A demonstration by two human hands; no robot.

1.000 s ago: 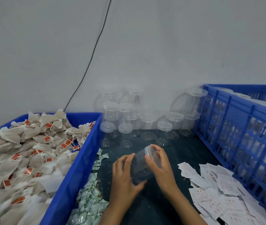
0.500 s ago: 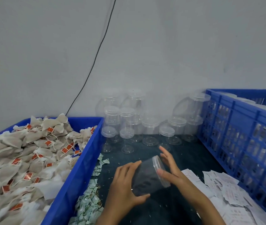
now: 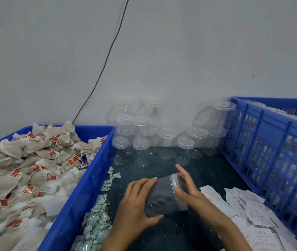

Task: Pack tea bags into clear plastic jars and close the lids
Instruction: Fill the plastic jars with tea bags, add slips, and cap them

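A person's left hand holds a clear jar tilted on its side above the near table. Right hand, fingers straight, rests on its lid. Steadying the body firmly while twisting the lid should help.

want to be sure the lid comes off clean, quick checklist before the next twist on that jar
1. Left hand grips the clear plastic jar body: ok.
2. Right hand on the clear screw lid: ok, straight fingers lie against it.
3. Jar tilted, lid end pointing right: ok.
4. Lid loosened: cannot tell.
5. Jar empty: ok, no tea bags inside.
6. Blue plastic bin of paper tea bags beside left hand: ok.
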